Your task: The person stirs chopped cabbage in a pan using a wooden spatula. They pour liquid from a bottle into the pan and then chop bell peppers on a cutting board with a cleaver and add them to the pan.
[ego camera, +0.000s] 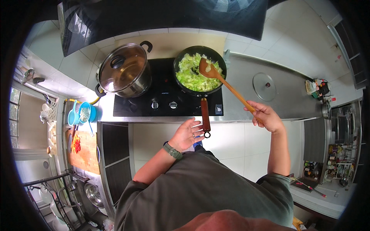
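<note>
My right hand (267,116) grips the handle end of a wooden spatula (233,90). The spatula's broad blade lies over chopped green cabbage (188,76), with a piece of leaf on it. The cabbage fills a dark frying pan (199,91) standing on the black cooktop (162,106). Toward me points the pan's reddish-brown handle (205,115), with a metal ring at its end. Just left of this handle, my left hand (188,135) is held palm up with fingers apart and nothing in it. Whether its fingertips touch the handle is hard to tell.
A lidded steel pot (134,83) stands left of the pan. A glass lid (264,86) lies on the steel counter (242,72) at right. At left are a cutting board (86,160) with chopped red pepper (76,144), a blue bowl (92,111) and a dish rack (46,182). The range hood (162,17) overhangs the back.
</note>
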The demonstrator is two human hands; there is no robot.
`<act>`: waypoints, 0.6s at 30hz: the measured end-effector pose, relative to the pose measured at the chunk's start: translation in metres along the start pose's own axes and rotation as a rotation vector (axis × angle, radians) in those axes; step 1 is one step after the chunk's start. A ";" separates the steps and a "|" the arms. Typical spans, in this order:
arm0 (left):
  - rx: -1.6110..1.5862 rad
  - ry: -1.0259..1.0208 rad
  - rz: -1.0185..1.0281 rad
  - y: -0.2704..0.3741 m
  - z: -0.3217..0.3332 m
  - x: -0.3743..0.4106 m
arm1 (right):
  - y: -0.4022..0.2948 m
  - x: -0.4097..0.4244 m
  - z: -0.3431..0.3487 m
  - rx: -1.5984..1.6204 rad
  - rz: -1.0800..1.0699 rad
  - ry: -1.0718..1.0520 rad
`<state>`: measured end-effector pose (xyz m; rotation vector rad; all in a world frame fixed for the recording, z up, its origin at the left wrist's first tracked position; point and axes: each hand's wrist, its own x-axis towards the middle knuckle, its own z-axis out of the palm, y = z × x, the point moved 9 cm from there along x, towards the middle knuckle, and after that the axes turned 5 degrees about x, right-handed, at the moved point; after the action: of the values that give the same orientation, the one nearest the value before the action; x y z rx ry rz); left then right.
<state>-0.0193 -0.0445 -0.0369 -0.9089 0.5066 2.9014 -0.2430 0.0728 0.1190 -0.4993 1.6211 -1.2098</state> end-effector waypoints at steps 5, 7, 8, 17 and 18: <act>0.059 -0.053 -0.025 -0.006 0.011 0.015 | 0.002 -0.001 0.001 0.031 -0.028 -0.024; 0.058 -0.099 -0.028 -0.004 0.027 0.013 | 0.000 -0.003 0.000 0.022 -0.043 -0.051; 0.059 -0.075 -0.040 -0.005 0.029 0.014 | -0.004 -0.006 0.000 0.005 -0.052 -0.071; -0.131 -0.191 0.002 -0.015 0.033 0.016 | -0.048 -0.053 -0.003 -0.092 -0.218 -0.285; -0.161 -0.233 -0.019 -0.018 0.036 0.014 | -0.052 -0.061 -0.004 -0.112 -0.231 -0.300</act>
<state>-0.0479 -0.0161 -0.0223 -0.5741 0.2496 3.0102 -0.2341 0.1008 0.1937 -0.9152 1.4054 -1.1515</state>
